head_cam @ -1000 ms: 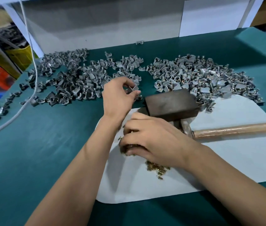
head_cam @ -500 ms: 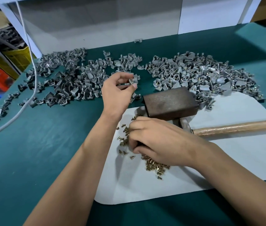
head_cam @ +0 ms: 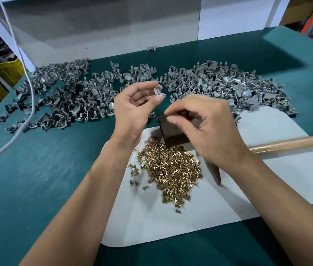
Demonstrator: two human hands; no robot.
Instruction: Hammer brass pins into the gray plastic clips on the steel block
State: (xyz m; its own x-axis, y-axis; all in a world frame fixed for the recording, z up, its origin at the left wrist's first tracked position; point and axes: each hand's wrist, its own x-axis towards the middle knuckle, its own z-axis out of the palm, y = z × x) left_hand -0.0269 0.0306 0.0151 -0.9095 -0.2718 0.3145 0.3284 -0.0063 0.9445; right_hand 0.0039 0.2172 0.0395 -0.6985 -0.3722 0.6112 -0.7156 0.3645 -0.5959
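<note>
My left hand (head_cam: 132,108) pinches a gray plastic clip (head_cam: 158,92) between thumb and fingertips, raised above the table. My right hand (head_cam: 205,129) hovers over the dark steel block (head_cam: 171,129), thumb and forefinger pinched together near the clip; what they hold is too small to make out. A heap of brass pins (head_cam: 171,167) lies on the white sheet (head_cam: 190,217) just below the block. The hammer lies to the right, its wooden handle (head_cam: 290,144) reaching to the frame edge and its metal head (head_cam: 214,172) partly behind my right wrist.
Loose gray clips lie in a pile at the left (head_cam: 61,100) and another pile at the right (head_cam: 228,87) on the green table. A gray cable (head_cam: 27,104) crosses the left side. A white back panel (head_cam: 113,25) closes the far edge.
My right hand rose from the pin heap, uncovering it, and now sits over the block. My left hand lifted the clip off the pile and brought it toward the right hand.
</note>
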